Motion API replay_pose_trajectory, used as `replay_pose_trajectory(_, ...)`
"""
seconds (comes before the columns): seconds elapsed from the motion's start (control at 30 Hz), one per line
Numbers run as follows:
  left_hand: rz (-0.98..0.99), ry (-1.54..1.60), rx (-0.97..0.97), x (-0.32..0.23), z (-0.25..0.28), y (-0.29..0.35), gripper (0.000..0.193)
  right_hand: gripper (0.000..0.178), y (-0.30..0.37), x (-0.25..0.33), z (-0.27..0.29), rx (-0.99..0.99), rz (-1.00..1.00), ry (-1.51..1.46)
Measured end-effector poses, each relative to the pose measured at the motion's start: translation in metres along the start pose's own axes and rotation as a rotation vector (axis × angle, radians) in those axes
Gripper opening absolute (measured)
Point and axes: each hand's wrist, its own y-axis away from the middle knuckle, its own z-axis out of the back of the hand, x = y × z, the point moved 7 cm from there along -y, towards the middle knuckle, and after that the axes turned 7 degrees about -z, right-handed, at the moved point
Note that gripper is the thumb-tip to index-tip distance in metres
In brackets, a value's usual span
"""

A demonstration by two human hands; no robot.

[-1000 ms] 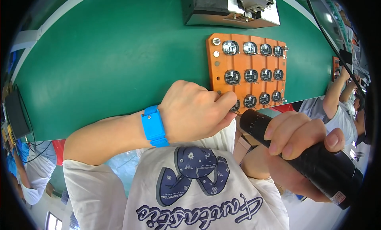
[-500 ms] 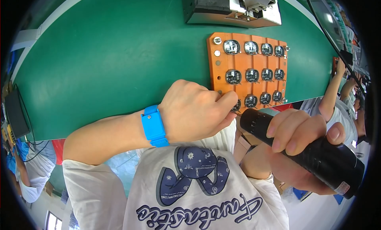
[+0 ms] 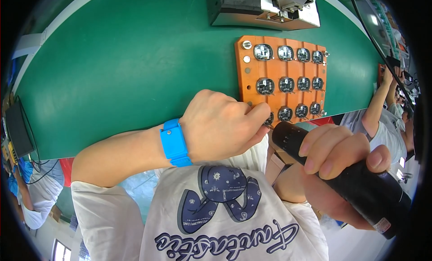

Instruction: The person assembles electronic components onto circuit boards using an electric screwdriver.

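Gripping a black electric screwdriver (image 3: 346,180) in our right hand (image 3: 342,162), we pinch our left hand (image 3: 220,126) closed at the near edge of the orange fixture tray (image 3: 245,81) on the green bench (image 3: 126,67); beyond sits a grey machine (image 3: 261,9).

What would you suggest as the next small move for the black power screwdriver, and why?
Probably bring the black power screwdriver forward so its tip meets the nearest corner of the orange fixture tray. The left hand is pinched at that bottom-left spot, apparently steadying something small, and the right hand holds the tool just short of it.
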Motion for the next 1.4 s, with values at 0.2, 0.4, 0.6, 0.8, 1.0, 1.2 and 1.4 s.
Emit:
replay_pose_trajectory(0.2,0.012,0.01,0.025,0.002,-0.002,0.002,0.032,0.081,0.0,-0.004,-0.011,0.012,0.196,0.043)
replay_pose_trajectory(0.4,0.012,0.01,0.051,0.001,-0.002,0.0,0.033,0.085,0.0,-0.007,-0.01,-0.031,0.237,-0.05)
replay_pose_trajectory(0.6,-0.023,-0.006,-0.044,-0.004,-0.001,-0.002,0.023,0.09,0.007,-0.011,0.0,-0.311,0.302,-0.141)
replay_pose_trajectory(0.8,-0.017,-0.027,-0.067,-0.002,0.002,-0.004,0.031,0.099,-0.016,0.003,0.066,-0.264,0.219,-0.356)
replay_pose_trajectory(1.0,0.003,-0.035,-0.058,-0.004,0.0,-0.003,0.029,0.103,-0.032,-0.009,0.168,-0.78,0.25,0.073)
replay_pose_trajectory(1.2,0.014,-0.078,-0.029,-0.006,0.003,-0.001,0.029,0.103,-0.038,-0.028,0.16,-0.745,0.158,-0.021)
replay_pose_trajectory(1.4,0.082,-0.064,0.043,-0.006,0.003,0.007,0.032,0.105,-0.035,-0.036,0.153,-0.685,0.173,-0.048)
